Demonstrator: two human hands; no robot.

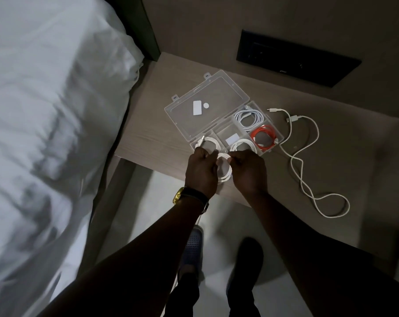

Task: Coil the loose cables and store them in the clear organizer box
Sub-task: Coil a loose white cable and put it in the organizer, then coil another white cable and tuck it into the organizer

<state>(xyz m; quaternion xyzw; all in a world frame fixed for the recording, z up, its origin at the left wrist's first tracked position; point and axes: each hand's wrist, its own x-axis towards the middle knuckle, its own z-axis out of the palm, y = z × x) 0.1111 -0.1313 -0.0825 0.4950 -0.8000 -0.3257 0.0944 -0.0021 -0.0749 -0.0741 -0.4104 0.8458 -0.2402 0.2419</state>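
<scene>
A white cable coil (224, 168) is sitting between both hands, just short of the clear organizer box (219, 115). The left hand (202, 171) is curling its fingers closed around the coil's left side; the right hand (248, 171) is pinching the coil's top with its fingertips (232, 158). Beyond the fingers, box compartments are holding white coils and an orange cable (263, 138). Right of the right hand, a loose white cable (301, 165) is trailing across the table (152, 138).
</scene>
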